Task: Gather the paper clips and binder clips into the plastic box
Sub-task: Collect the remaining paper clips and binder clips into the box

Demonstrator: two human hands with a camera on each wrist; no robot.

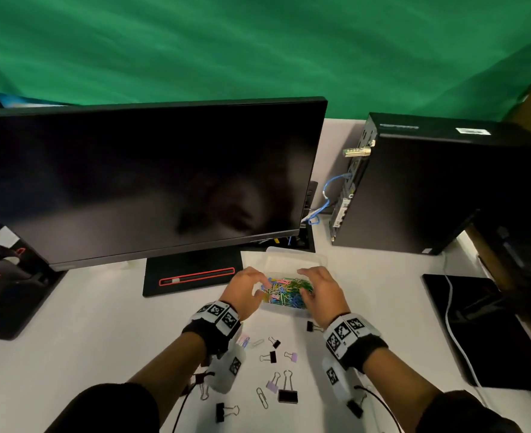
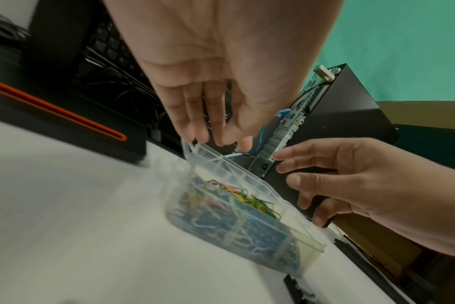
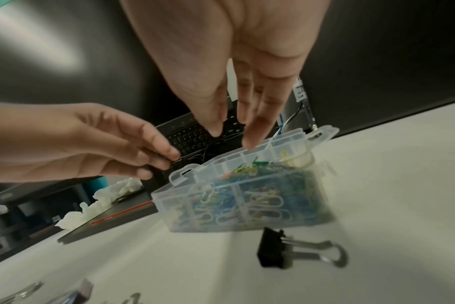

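A clear plastic box (image 1: 289, 309) stands on the white desk with its lid (image 1: 295, 260) flipped back, and it holds a heap of coloured paper clips (image 1: 289, 290). My left hand (image 1: 258, 287) hovers over the box's left side, its fingers loosely bent and nothing visible in them. Over the right side my right hand (image 1: 304, 284) hangs with its fingers pointing down and nothing in it. Both wrist views show the box (image 2: 247, 236) (image 3: 247, 205) under the fingers. Several loose clips lie nearer me, among them a large black binder clip (image 1: 287, 396), a purple one (image 1: 272, 386) and a silver paper clip (image 1: 262, 398).
A dark monitor (image 1: 151, 182) on its stand base (image 1: 192, 276) rises just behind the box. A black computer case (image 1: 429, 182) with a blue cable stands at the back right. On the right lies a black pad (image 1: 476, 332) with a white cable. A small black binder clip (image 3: 273, 248) lies by the box's front.
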